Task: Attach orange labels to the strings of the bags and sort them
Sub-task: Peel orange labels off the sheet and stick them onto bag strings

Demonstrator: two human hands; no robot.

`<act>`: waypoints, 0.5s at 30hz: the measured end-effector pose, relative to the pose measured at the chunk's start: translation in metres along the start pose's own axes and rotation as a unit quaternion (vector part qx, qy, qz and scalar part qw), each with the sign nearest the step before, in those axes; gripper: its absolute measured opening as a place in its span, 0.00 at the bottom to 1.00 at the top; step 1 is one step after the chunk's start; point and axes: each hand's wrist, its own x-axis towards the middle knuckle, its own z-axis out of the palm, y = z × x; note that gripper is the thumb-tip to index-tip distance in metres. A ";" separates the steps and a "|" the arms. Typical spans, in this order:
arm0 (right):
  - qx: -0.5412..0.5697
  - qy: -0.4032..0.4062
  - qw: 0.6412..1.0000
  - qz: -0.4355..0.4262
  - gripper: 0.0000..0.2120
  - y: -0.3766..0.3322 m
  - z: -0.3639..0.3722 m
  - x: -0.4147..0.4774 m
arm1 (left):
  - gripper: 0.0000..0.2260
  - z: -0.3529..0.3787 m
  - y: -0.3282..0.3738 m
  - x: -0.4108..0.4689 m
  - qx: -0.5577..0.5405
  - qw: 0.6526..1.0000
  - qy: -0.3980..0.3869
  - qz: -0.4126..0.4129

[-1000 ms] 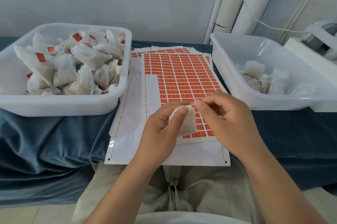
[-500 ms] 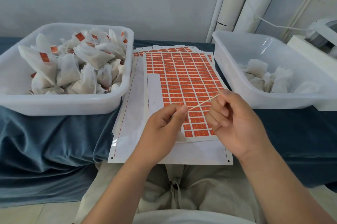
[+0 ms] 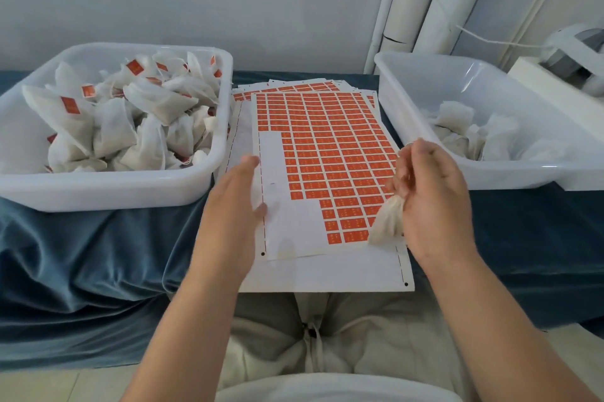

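I see a crumpled blue velvety cloth (image 3: 81,254) under two rounded white plastic tubs. The left tub (image 3: 98,195) is heaped with gauzy labelled bags (image 3: 114,127). The right tub (image 3: 408,101) holds a few plain bags (image 3: 457,114). Between them lies a glossy rectangular sheet of orange labels (image 3: 327,146). The left hand (image 3: 235,205) is flat and relaxed over its blank edge. The right hand (image 3: 431,199) clutches a small white mesh bag (image 3: 387,222) above the sheet's near right corner.

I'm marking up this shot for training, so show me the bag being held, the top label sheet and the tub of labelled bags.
bag (image 3: 387,225): head view, its hanging white cloth.
label sheet (image 3: 327,153): head view, middle of the orange grid.
tub (image 3: 108,195): head view, its front wall.
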 end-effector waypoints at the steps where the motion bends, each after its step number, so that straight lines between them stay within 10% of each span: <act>1: -0.013 0.003 1.000 0.002 0.18 0.006 0.003 0.000 | 0.23 -0.004 0.001 0.003 -0.047 0.999 0.001 -0.020; 7: 0.072 -0.033 0.991 0.103 0.14 0.027 0.008 0.008 | 0.13 -0.006 0.007 0.010 -0.113 0.984 0.048 -0.130; 15: 0.046 -0.052 0.993 0.099 0.12 0.026 0.014 0.007 | 0.27 -0.017 0.011 0.004 -0.202 0.958 -0.051 -0.195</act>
